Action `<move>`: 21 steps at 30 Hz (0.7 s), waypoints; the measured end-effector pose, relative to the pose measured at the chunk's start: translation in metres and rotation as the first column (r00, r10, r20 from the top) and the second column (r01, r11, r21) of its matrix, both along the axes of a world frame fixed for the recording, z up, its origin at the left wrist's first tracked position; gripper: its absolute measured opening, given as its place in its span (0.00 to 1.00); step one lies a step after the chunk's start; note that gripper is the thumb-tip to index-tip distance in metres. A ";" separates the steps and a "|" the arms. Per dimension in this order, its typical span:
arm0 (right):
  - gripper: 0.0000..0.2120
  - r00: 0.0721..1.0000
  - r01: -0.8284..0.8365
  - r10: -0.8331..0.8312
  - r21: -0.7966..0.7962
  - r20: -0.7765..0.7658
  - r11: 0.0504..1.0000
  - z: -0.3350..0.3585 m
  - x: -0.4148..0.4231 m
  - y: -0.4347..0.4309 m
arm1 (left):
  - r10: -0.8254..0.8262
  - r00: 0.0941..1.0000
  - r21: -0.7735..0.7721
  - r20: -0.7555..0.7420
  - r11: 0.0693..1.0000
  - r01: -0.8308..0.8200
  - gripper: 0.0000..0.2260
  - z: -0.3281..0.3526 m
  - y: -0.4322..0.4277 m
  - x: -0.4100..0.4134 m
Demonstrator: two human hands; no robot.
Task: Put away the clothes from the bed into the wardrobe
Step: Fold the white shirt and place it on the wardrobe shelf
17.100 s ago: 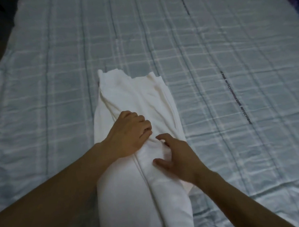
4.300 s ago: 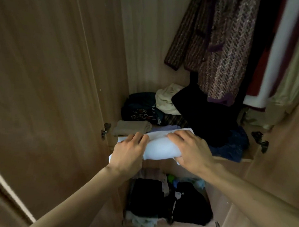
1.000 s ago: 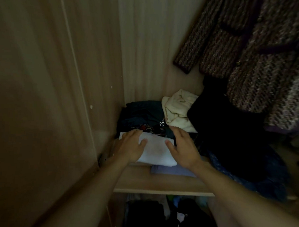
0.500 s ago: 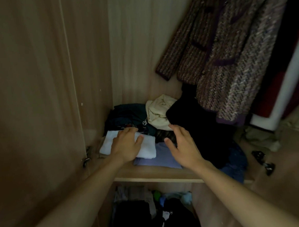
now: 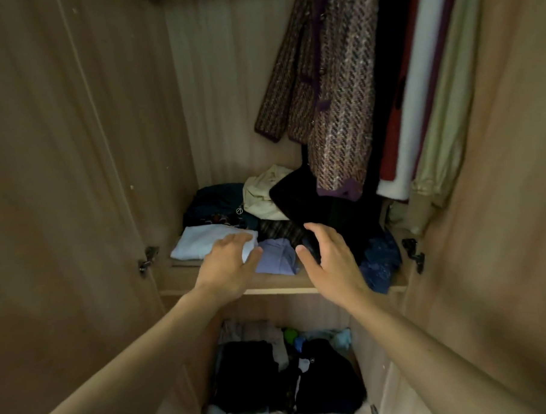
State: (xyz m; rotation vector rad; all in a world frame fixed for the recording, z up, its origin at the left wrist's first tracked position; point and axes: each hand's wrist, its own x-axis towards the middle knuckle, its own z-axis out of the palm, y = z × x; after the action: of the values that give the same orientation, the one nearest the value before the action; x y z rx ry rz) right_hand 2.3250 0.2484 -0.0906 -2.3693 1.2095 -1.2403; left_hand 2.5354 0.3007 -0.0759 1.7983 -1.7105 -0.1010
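the folded white garment (image 5: 204, 244) lies flat at the left front of the wardrobe shelf (image 5: 278, 286), squared against the side wall, likely because that corner offered the only level spot on the shelf beside the folded lavender piece (image 5: 277, 256). the left hand (image 5: 227, 265) reaches over the shelf's front edge with its fingers (image 5: 235, 239) straight and laid flat across the garment's right end, curled round nothing; this reads as a pat to settle the fold so it does not spring open, not as a grip. the right hand (image 5: 327, 260) hovers above the middle of the shelf, palm turned inward, fingers spread and relaxed, holding nothing and touching nothing i can make out. at the back of the shelf a dark heap (image 5: 215, 203) and a cream bundle (image 5: 261, 194) sit loosely piled, which explains why the neat fold sits in front. a tweed jacket (image 5: 332, 94) hangs above the shelf's right half, and dark clothes (image 5: 247, 373) fill the compartment below the shelf. this garment looks put away.
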 end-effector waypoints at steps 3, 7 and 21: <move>0.23 1.000 -0.007 0.008 0.027 -0.006 1.000 -0.001 -0.019 0.027 | 0.014 1.000 -0.016 0.016 1.000 -0.013 0.20 0.008 0.020 -0.023; 0.23 1.000 0.013 -0.013 -0.013 -0.008 1.000 0.013 -0.042 0.056 | -0.003 1.000 -0.026 0.005 1.000 0.003 0.20 0.019 0.046 -0.045; 0.23 0.970 0.236 -0.236 0.012 0.057 0.972 0.030 -0.099 0.177 | -0.201 0.976 -0.189 -0.078 0.965 0.184 0.18 0.038 0.120 -0.090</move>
State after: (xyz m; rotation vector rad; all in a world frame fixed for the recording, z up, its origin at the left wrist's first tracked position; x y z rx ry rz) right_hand 2.2263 0.4250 -0.0601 -2.2191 1.5093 -1.3620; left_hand 2.4450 0.4202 -0.0382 1.4703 -1.7622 -0.1093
